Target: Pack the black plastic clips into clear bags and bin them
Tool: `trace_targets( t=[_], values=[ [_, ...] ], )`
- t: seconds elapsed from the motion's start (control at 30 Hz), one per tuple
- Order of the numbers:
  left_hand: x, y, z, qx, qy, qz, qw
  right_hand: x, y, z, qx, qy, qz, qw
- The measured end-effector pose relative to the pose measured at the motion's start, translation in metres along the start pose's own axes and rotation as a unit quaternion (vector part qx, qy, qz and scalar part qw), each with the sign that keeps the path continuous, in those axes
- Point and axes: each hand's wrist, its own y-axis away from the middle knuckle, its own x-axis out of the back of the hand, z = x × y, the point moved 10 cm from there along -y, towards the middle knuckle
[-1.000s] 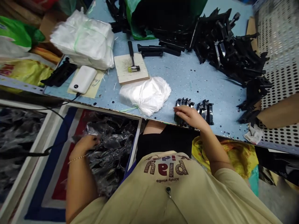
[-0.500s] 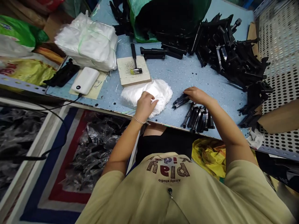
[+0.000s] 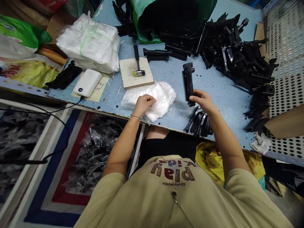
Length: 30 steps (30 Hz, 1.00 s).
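Observation:
My right hand (image 3: 202, 99) grips the lower end of a black plastic part (image 3: 188, 83), which is lifted and points away from me. Over the near stack of thin white plastic bags (image 3: 161, 98), my left hand (image 3: 145, 104) has its thumb and fingers pinched together at the bags' surface; whether a bag edge is between them is too small to tell. A row of several black parts (image 3: 199, 122) lies at the table's front edge, just below my right hand.
A hammer (image 3: 136, 60) rests on a wooden board (image 3: 123, 74). To the left are a tied bundle of white bags (image 3: 90, 44) and a white power bank (image 3: 87, 83). Black parts (image 3: 235, 53) are heaped at the right, beside a green bag (image 3: 147, 19).
My right hand has picked up a black part from beside the row and raised it upright. My left hand has shifted slightly left, its fingers now pinched over the bags.

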Motion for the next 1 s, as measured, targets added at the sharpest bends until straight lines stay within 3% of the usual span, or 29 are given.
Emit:
trace_targets(
  t=[0.07,0.17,0.27,0.33,0.4,0.47,0.57,0.7,0.77,0.83,0.9,1.0],
  values=[
    [-0.001,0.001,0.0,0.006,-0.002,0.017,1.0,-0.05,-0.004,-0.005,-0.016,-0.183,-0.036,0.982],
    [0.004,0.007,0.005,-0.01,-0.027,0.049,0.998,-0.121,-0.022,-0.003,-0.051,-0.353,-0.054,0.933],
    [0.019,0.021,0.025,-0.102,-0.11,0.086,0.985,-0.155,-0.042,0.013,-0.096,-0.417,0.001,0.904],
    [0.028,0.034,0.043,-0.181,-0.205,0.1,0.957,-0.156,-0.048,0.018,-0.113,-0.413,0.034,0.903],
    [0.032,0.039,0.049,-0.21,-0.276,0.09,0.933,-0.148,-0.042,0.016,-0.118,-0.401,0.033,0.908],
    [0.035,0.038,0.046,-0.199,-0.292,0.077,0.932,-0.141,-0.024,0.009,-0.125,-0.403,0.001,0.907],
    [0.035,0.032,0.042,-0.196,-0.255,0.069,0.944,-0.146,0.018,0.006,-0.164,-0.422,-0.098,0.886],
    [0.032,0.032,0.042,-0.219,-0.21,0.052,0.952,-0.179,0.07,0.019,-0.265,-0.471,-0.237,0.807],
    [0.03,0.046,0.051,-0.251,-0.206,0.045,0.945,-0.195,0.076,0.024,-0.301,-0.509,-0.268,0.761],
    [0.024,0.071,0.068,-0.302,-0.204,0.024,0.931,-0.204,0.068,0.026,-0.313,-0.53,-0.269,0.741],
    [0.008,0.103,0.086,-0.364,-0.195,-0.022,0.911,-0.207,0.055,0.027,-0.304,-0.519,-0.246,0.76],
    [-0.022,0.143,0.098,-0.425,-0.173,-0.102,0.883,-0.198,0.039,0.023,-0.236,-0.44,-0.152,0.853]
  ],
)
